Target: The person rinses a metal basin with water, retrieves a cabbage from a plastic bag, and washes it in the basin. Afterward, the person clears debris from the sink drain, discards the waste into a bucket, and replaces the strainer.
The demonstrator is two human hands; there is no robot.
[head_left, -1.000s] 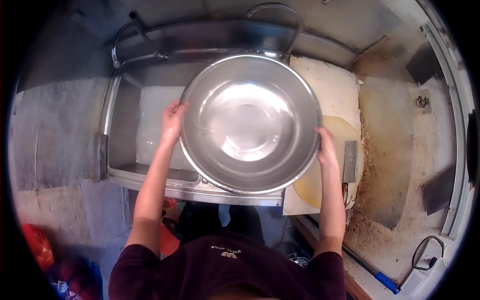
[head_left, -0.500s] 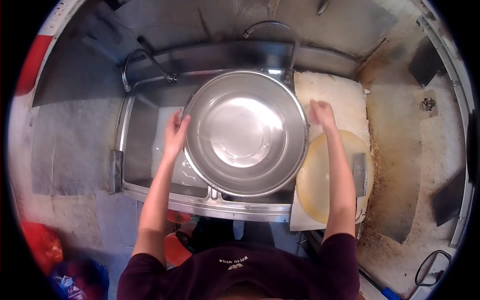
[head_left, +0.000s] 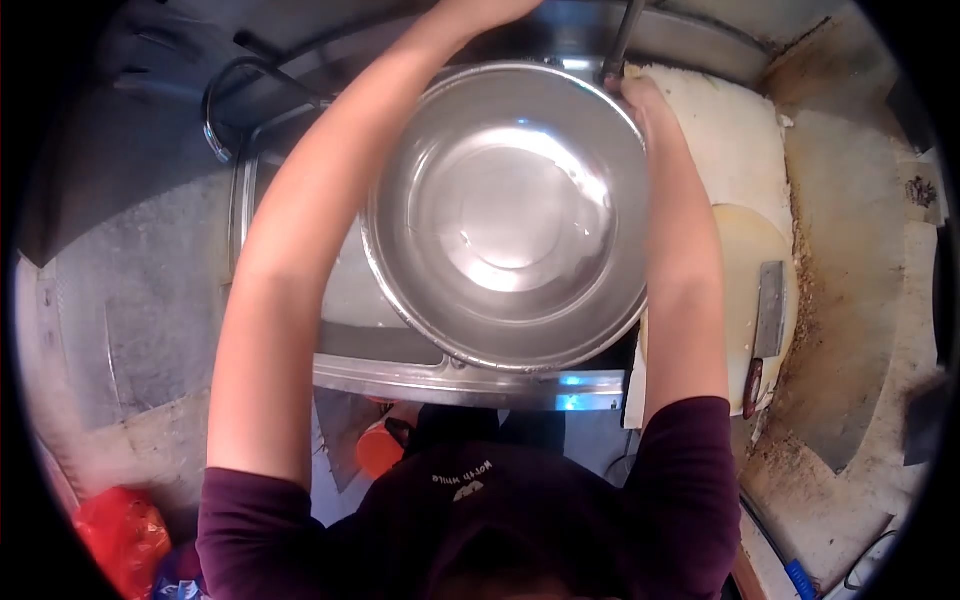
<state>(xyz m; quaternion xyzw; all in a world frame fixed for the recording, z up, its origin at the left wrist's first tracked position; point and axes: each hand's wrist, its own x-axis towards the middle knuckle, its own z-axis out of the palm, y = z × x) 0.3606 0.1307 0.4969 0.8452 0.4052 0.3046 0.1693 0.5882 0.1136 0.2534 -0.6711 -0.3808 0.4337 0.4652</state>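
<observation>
A large round steel basin (head_left: 430, 230) rests over the sink, its shiny inside facing up. My left arm stretches across the basin's far left rim, and my left hand (head_left: 500, 8) is cut off by the top edge, so its fingers are hidden. Beyond the right rim, my right hand (head_left: 650, 98) is at the foot of the right tap (head_left: 622, 45), fingers curled against its base. The spout of that tap is out of view.
On the right, a cleaver (head_left: 770, 310) lies on a round yellowish cutting board (head_left: 715, 330), over a white board (head_left: 735, 130). Another curved tap (head_left: 215, 120) stands at the left. Below the sink edge (head_left: 480, 385) is a red container (head_left: 378, 450); a red bag (head_left: 120, 535) sits lower left.
My left hand has left the basin's left rim and reached up and away to the top edge. My right hand has moved forward to the tap's base. The view has shifted.
</observation>
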